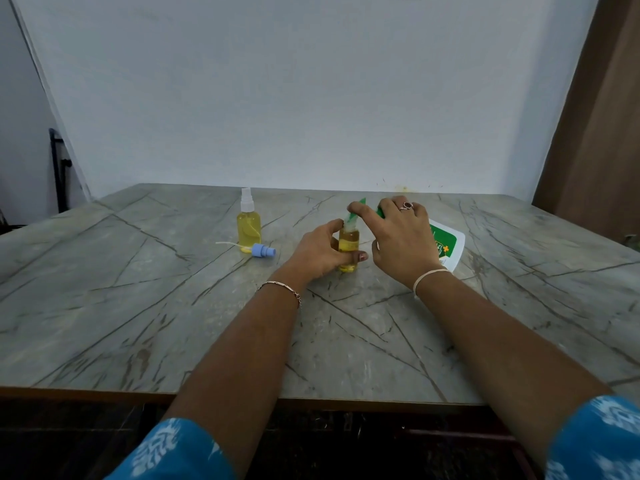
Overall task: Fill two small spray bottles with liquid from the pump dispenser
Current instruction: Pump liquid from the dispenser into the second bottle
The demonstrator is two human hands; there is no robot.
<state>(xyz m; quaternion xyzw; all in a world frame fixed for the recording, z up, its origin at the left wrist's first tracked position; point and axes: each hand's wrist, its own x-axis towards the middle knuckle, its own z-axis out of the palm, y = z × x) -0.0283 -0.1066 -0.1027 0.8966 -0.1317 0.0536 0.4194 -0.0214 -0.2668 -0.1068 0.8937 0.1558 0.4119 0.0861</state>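
Observation:
My left hand [320, 252] grips a small clear spray bottle [348, 244] of yellow liquid that stands uncapped on the table. My right hand [398, 239] lies over the green pump head [362, 202] of the white dispenser [446, 245], with its fingers on top and the spout above the bottle's mouth. Most of the dispenser is hidden behind my right hand. A second small bottle [248, 227], filled with yellow liquid and capped with a clear sprayer, stands to the left. A loose blue spray cap [263, 251] with its white tube lies beside it.
The grey marble-patterned table [173, 323] runs up to a white wall. A brown panel [602, 116] stands at the right, and a dark frame [57, 164] at the far left beyond the table.

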